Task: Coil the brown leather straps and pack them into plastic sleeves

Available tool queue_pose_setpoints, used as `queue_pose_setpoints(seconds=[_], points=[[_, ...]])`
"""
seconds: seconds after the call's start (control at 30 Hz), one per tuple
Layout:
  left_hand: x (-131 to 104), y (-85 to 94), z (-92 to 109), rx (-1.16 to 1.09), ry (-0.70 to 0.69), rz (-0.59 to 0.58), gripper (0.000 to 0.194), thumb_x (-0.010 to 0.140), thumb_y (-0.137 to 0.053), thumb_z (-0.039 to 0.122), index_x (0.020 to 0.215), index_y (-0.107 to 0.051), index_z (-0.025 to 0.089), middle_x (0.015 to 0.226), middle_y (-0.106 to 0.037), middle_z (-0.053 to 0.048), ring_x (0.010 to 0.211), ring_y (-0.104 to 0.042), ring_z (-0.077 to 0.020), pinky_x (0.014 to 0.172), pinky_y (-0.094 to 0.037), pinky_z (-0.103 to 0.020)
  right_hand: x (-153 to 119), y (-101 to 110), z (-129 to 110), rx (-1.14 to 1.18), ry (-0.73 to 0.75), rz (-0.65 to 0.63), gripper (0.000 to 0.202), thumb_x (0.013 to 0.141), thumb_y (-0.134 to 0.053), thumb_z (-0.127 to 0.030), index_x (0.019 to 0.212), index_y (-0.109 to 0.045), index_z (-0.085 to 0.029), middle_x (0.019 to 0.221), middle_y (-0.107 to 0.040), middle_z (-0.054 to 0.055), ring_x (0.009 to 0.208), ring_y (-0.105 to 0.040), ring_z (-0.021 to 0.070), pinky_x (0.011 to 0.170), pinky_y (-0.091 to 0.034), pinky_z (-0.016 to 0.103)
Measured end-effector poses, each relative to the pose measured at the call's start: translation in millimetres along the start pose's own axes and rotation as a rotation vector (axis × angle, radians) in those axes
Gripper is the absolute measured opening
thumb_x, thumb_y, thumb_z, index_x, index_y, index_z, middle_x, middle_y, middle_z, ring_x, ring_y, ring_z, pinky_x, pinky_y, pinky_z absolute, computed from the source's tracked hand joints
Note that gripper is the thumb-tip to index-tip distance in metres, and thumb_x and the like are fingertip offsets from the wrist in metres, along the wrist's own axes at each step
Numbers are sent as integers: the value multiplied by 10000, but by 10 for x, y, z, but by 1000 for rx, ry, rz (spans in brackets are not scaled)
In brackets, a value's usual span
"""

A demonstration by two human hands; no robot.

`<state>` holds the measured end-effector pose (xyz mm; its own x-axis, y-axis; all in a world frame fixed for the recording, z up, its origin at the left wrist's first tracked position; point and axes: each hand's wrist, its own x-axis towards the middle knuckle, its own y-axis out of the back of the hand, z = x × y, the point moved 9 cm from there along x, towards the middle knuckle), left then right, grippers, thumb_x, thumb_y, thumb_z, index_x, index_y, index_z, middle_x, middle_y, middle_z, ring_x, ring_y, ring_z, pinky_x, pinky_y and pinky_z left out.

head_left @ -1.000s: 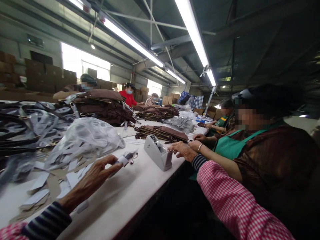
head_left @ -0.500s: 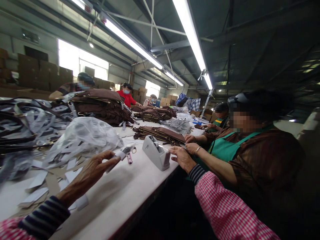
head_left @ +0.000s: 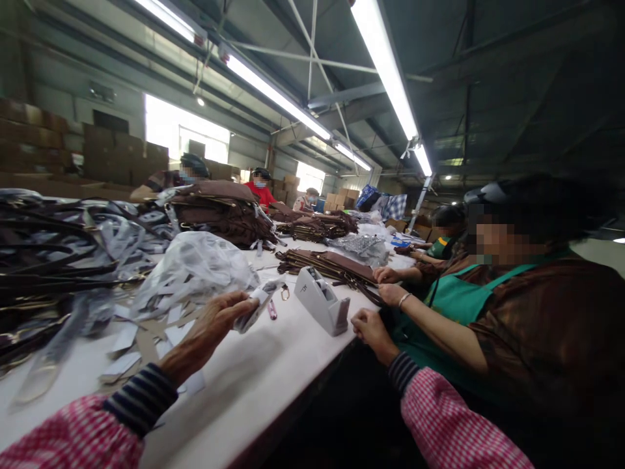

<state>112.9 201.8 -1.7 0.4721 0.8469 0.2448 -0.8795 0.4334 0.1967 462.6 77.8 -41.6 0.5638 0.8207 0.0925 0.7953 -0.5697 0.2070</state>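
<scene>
One long white table [head_left: 273, 374] runs from the lower left of the frame toward the centre; a person in a green apron [head_left: 461, 303] fills the right side; a tangle of dark straps and clear plastic [head_left: 46, 257] covers the left edge; a tall pile of brown fabric pieces [head_left: 219, 212] stands left of centre; a crumpled translucent plastic bag [head_left: 200, 267] bulges just in front of it; a lower brown stack [head_left: 332, 264] lies at the centre, by the apron wearer's hands [head_left: 390, 286]; loose white and grey cards [head_left: 146, 339] are scattered at the lower left.

The left hand [head_left: 209, 332], left of centre and below the plastic bag, is mostly closed, its thumb and fingers pinching a small clear packet with a white piece; the grey tape dispenser [head_left: 319, 303] sits upright near the centre, close to the table's edge; the right hand [head_left: 374, 332], just right of the dispenser, has its fingers curled in and their tips drawn together, though whether they hold anything I cannot tell; the small clear packet [head_left: 251, 312] is held tilted above the table; a small pink item [head_left: 272, 309] shows just beside it; a gold-coloured ring [head_left: 285, 292] shows between the packet and the dispenser.
</scene>
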Motion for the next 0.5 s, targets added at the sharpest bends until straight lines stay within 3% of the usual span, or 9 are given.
queue_pose_setpoints(seconds=[0.1, 0.2, 0.3, 0.4, 0.5], points=[[14, -34, 3, -7, -16, -1, 400, 805, -626, 567, 725, -620, 176, 659, -519, 33, 639, -441, -155, 609, -307, -274, -182, -199, -188, -19, 56, -81, 306, 683, -764, -378, 663, -521, -192, 509, -534, -55, 398, -393, 65, 371, -235, 184], [-4, -64, 55, 24, -29, 10, 385, 807, -618, 550, 726, -630, 174, 668, -536, 28, 642, -457, -160, 609, -311, -274, -487, -714, -538, 122, 108, -289, 349, 741, -776, -449, 754, -551, -181, 597, -582, -45, 433, -440, 61, 397, -295, 179], [-59, -92, 164, 113, -61, 23, 375, 833, -595, 538, 753, -658, 177, 699, -577, 16, 681, -501, -179, 626, -329, -279, -749, -1271, -838, 339, 71, -438, 410, 751, -808, -480, 748, -527, -181, 612, -589, -38, 425, -438, 48, 393, -278, 172], [-116, -104, 321, 219, -130, 55, 383, 844, -584, 537, 701, -634, 184, 665, -553, 21, 675, -487, -181, 630, -325, -283, -824, -1614, -977, 431, 73, -453, 427, 744, -826, -496, 743, -542, -178, 611, -591, -29, 426, -445, 51, 389, -285, 170], [-153, -111, 455, 268, -194, 91, 398, 830, -576, 550, 669, -616, 188, 656, -543, 13, 666, -471, -186, 631, -327, -291, -777, -1733, -970, 413, 111, -414, 412, 747, -827, -494, 741, -568, -175, 605, -588, -26, 424, -439, 55, 384, -291, 175]])
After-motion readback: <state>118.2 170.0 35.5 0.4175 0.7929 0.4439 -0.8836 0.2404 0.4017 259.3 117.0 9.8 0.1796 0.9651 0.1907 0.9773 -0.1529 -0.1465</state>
